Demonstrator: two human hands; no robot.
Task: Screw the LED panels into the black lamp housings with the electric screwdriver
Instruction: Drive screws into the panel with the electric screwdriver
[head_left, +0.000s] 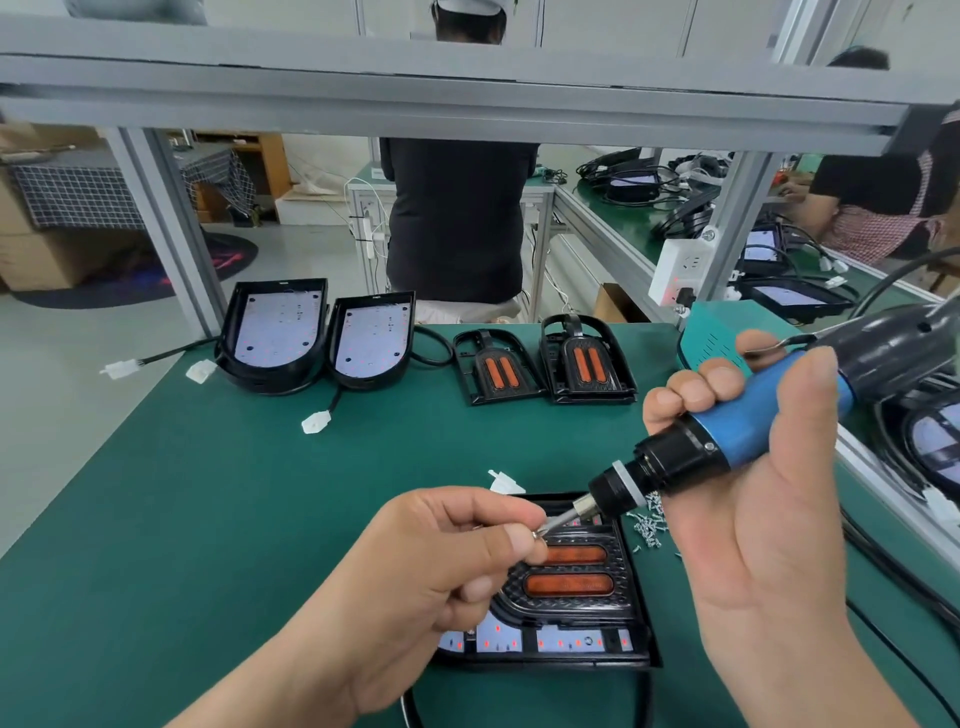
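Note:
My right hand (753, 467) grips the blue and black electric screwdriver (717, 441), its bit slanting down to the left. My left hand (441, 561) pinches a small screw (537, 532) against the bit's tip. Both hover over a black lamp housing (571, 587) lying near the table's front, with two orange lenses and a white LED panel (519, 639) showing through its frame. A heap of loose screws (647, 525) lies just right of that housing.
At the back of the green table (208, 493) lean two housings with white LED panels (275, 332), (371, 338), and two black frames with orange lenses (496, 371), (587, 364). White connectors and black cables lie about. A teal box (717, 338) stands at right. People work beyond.

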